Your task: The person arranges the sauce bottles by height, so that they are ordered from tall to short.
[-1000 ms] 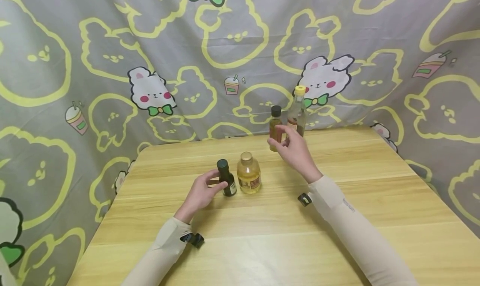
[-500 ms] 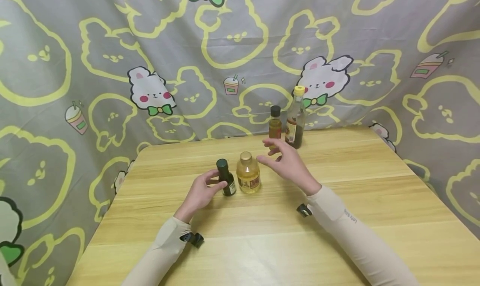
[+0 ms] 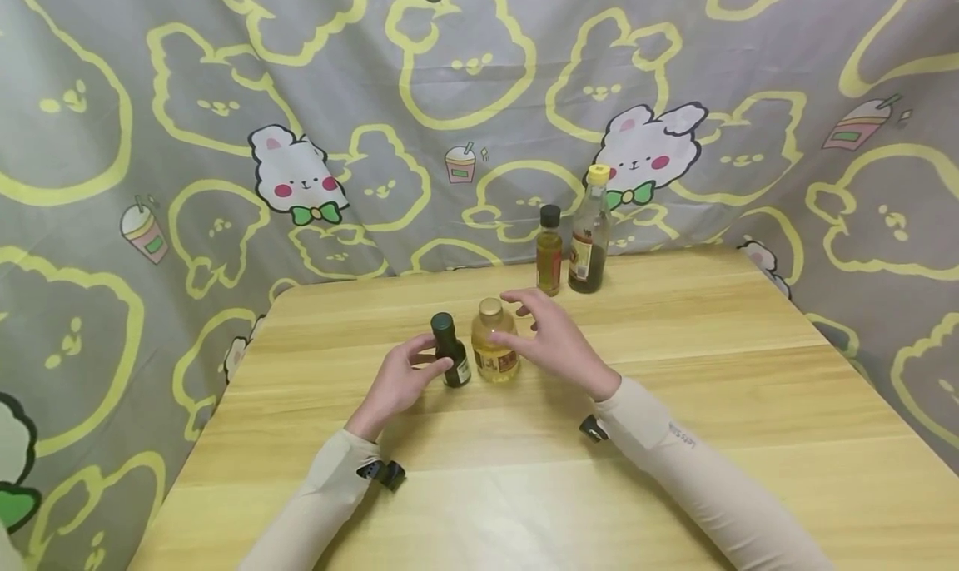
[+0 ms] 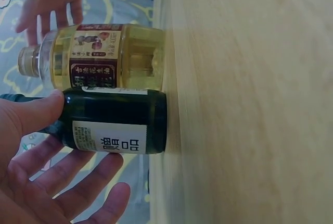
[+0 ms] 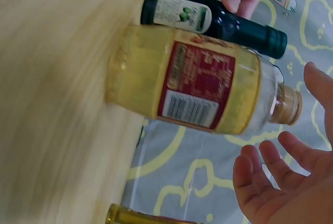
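Observation:
Near the table's middle stands a small dark green olive oil bottle (image 3: 458, 371), upright, with olives on its label in the right wrist view. My left hand (image 3: 400, 378) holds it from the left between thumb and fingers. Right beside it stands a clear cooking oil bottle (image 3: 494, 366) of yellow oil with a gold cap and a red label (image 5: 200, 86). My right hand (image 3: 553, 340) is spread at this bottle's right side. Its thumb overlaps the bottle in the head view, but the right wrist view shows a gap between fingers and bottle.
Toward the back right of the wooden table (image 3: 674, 438) stand a slim black-capped bottle (image 3: 549, 259) of amber liquid and a taller yellow-capped bottle (image 3: 588, 246) of dark liquid. A patterned grey curtain (image 3: 464, 213) hangs behind the table.
My right hand has moved away from the black-capped bottle at the back, leftward and nearer, to the cooking oil bottle. My left hand has stayed on the olive oil bottle.

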Available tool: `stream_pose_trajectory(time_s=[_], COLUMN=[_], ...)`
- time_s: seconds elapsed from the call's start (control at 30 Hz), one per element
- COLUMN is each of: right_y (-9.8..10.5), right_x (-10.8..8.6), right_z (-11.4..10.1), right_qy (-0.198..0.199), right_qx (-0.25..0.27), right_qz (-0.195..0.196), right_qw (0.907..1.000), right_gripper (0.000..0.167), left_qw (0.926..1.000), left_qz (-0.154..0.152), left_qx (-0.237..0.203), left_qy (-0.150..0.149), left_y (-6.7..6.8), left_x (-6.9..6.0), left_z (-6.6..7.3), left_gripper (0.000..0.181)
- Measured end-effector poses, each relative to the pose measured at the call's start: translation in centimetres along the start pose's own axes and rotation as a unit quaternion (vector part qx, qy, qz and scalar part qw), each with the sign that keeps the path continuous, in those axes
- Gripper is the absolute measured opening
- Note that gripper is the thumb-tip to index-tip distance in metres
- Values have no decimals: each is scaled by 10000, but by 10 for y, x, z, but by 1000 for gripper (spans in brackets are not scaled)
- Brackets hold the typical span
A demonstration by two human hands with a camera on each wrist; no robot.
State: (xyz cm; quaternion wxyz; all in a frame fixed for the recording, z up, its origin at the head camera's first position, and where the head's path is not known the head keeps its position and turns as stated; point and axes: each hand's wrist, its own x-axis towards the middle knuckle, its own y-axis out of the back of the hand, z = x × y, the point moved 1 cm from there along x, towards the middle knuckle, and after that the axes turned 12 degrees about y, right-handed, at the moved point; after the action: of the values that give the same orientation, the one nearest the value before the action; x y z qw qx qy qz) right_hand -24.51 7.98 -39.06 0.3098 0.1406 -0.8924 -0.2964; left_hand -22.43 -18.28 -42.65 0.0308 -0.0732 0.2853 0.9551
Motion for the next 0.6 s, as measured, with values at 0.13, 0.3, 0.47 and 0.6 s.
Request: stream_pose_trajectory(time_s=[0.13, 0.3, 0.47, 0.6], right_y=[-7, -12, -14, -16], right_x=[0, 0, 0, -1], right_z=[2, 3, 5, 7], right_qy=[-6, -20, -17, 42], right_qx=[48, 112, 45, -45], right_qz=[-107, -123, -181, -217], right_qw=[9999, 9999, 9998, 9997], right_gripper=[71, 70, 69, 69], left_qw=[10000, 10000, 10000, 10000], left_qz=[-6, -6, -4, 17], left_qx=[-16, -9, 14, 24], left_qy=[18, 7, 24, 7], left_y=[0, 0, 0, 0], left_x=[1, 2, 1, 1], left_z=[0, 0, 0, 0], left_gripper=[43, 44, 44, 43])
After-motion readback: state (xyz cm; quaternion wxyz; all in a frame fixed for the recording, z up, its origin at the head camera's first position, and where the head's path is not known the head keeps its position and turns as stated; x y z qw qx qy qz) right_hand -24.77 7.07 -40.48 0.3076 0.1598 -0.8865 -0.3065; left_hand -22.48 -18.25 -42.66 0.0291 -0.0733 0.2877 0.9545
